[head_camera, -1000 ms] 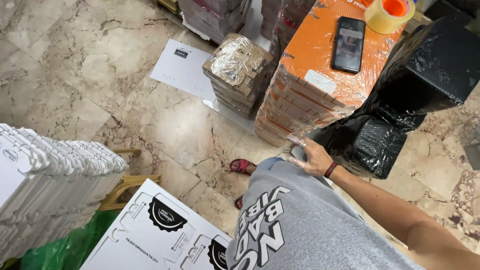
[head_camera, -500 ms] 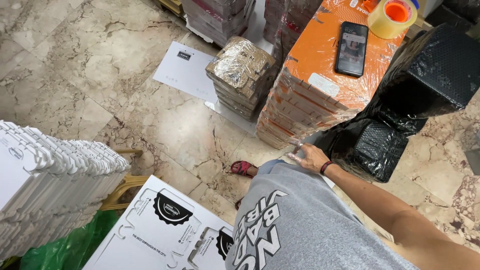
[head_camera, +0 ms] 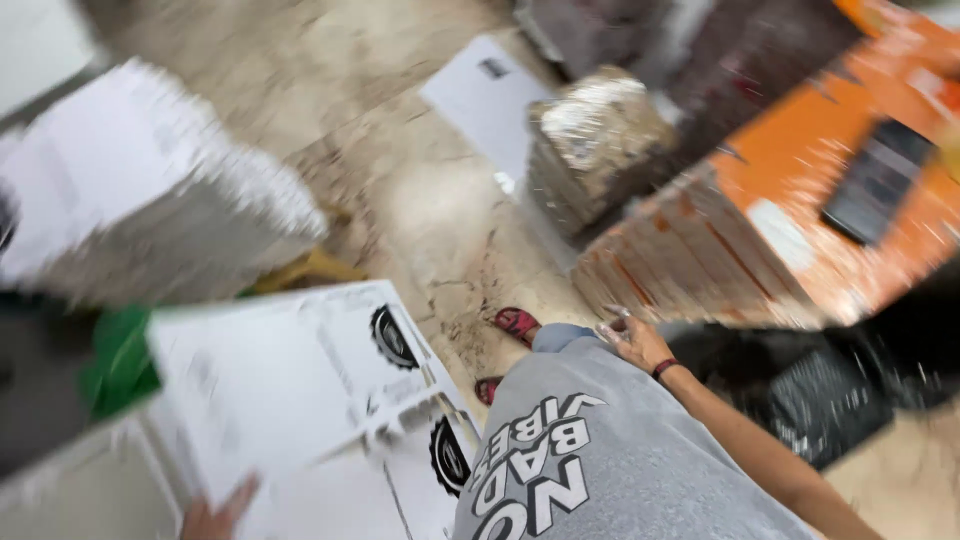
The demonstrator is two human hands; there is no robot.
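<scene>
Right hand (head_camera: pixel 640 343) rested on the grey shirt's hem, fingers loosely curled around something small and clear, blurred beyond naming. Left hand (head_camera: pixel 215 518) touched the near edge of a flat white cardboard sheet (head_camera: pixel 290 390); its grip couldn't be told. Orange wrapped stack (head_camera: pixel 790 200) stood just beyond.

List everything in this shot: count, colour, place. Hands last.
flat white cartons: a few, white with black round marks, lower left, under the left hand
white stack: one, white, upper left
green sheet: one, green, left edge
foil-wrapped bundle: one, silvery brown, top centre
orange stack: one, orange, right
phone: one, dark, on the orange stack
black wrapped bundle: one, black, lower right
red sandals: two, red, centre floor
left hand: on the cartons' edge
right hand: beside the orange stack; grip blurred
</scene>
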